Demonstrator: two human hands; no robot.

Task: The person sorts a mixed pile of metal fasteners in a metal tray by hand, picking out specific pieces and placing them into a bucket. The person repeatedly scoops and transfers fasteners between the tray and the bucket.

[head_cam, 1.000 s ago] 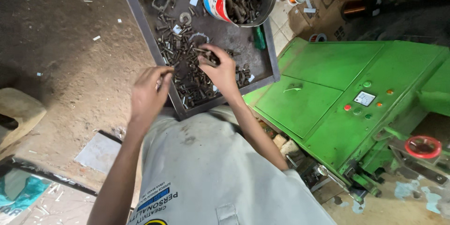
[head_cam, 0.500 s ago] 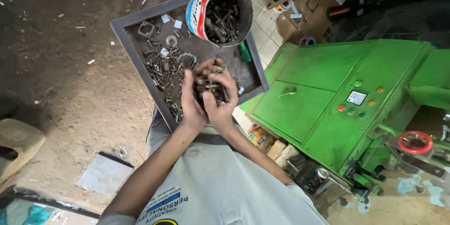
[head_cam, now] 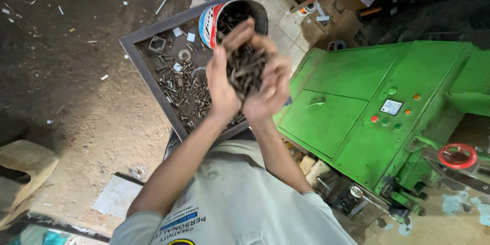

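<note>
Left hand (head_cam: 222, 82) and right hand (head_cam: 269, 88), cupped together, hold a heap of bolts (head_cam: 246, 66). Beyond the fingertips: open can (head_cam: 230, 19). Beneath: tray (head_cam: 133, 50). Rightward: green machine (head_cam: 357, 97).

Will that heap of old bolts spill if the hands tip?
Probably. The bolts are loose, separate pieces piled between the cupped left hand and right hand, so they would likely slide out. Being metal, the pile is probably heavy for its size.

Round metal tin with red, white and blue label (head_cam: 208, 24): far end of tray. Small white square gauge face (head_cam: 391, 107): right, on green cabinet.
</note>
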